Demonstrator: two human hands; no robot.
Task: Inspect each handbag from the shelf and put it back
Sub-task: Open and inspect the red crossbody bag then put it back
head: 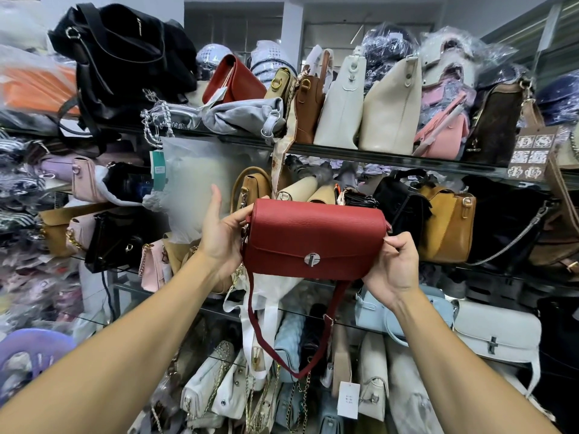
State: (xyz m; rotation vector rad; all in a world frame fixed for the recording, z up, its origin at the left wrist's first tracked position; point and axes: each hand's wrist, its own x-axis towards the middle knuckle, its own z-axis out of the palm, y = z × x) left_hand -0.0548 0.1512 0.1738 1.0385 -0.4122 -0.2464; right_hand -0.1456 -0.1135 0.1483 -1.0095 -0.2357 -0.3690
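Observation:
A red leather handbag (pixel 316 239) with a silver turn-lock clasp is held up in front of the middle shelf, flap side toward me. Its dark red strap (pixel 266 343) hangs down in a loop below it. My left hand (pixel 222 239) grips the bag's left end, thumb up and fingers curled behind. My right hand (pixel 394 264) grips the right end, thumb on the front edge. Behind the bag, glass shelves (pixel 360 155) hold many other handbags.
The top shelf carries a second red bag (pixel 233 79), brown, white and cream bags (pixel 391 111) and a black bag (pixel 125 51). Mustard and black bags (pixel 445 220) crowd the middle shelf. White and pale blue bags (pixel 498 333) sit lower. Plastic-wrapped stock piles up at the left.

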